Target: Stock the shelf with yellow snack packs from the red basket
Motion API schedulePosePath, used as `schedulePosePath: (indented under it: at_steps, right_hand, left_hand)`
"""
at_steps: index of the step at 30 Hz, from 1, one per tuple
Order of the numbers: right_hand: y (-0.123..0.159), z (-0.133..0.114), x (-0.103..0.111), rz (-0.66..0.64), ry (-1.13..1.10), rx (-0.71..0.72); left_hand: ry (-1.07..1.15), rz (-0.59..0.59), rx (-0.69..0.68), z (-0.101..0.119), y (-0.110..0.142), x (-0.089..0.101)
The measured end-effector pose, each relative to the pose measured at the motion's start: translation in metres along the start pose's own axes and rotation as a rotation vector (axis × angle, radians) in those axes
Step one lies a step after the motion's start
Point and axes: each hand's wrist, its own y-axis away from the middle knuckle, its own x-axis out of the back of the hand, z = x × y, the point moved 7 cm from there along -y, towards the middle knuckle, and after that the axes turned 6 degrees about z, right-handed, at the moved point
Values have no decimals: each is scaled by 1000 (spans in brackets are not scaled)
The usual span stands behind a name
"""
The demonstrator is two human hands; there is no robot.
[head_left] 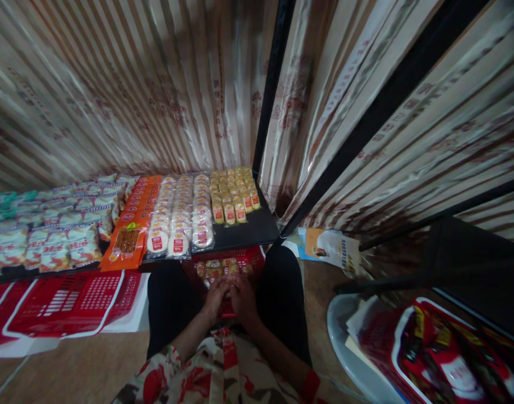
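Note:
My left hand [216,295] and my right hand [242,294] meet between my knees, fingers curled inward and touching. Whatever they may hold is too small and dim to make out. Beneath them, a red basket [257,259] contains several small yellow-wrapped snack cakes [214,264]. Just beyond, on the black shelf [240,238], rows of similar yellow-wrapped cakes [229,213] stand at the right end. Beside these lie clear packs of round white biscuits [178,242].
Orange snack packets [126,240] and white snack bags [83,245] fill the shelf's left side. Below sits another red basket [78,300]. Black posts [270,90] rise before a striped curtain [177,67]. At right, a red basket of packets [450,359] rests by a grey tub [339,328].

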Motion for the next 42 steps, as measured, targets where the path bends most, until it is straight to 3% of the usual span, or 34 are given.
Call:
schedulePosePath:
  at_steps: [20, 42]
  right_hand:
    - [5, -7, 7, -11, -36, 10]
    - [-5, -9, 37, 181, -56, 57]
  left_hand:
    - [77, -46, 122, -11, -2, -6]
    - [121, -160, 29, -4, -5, -36]
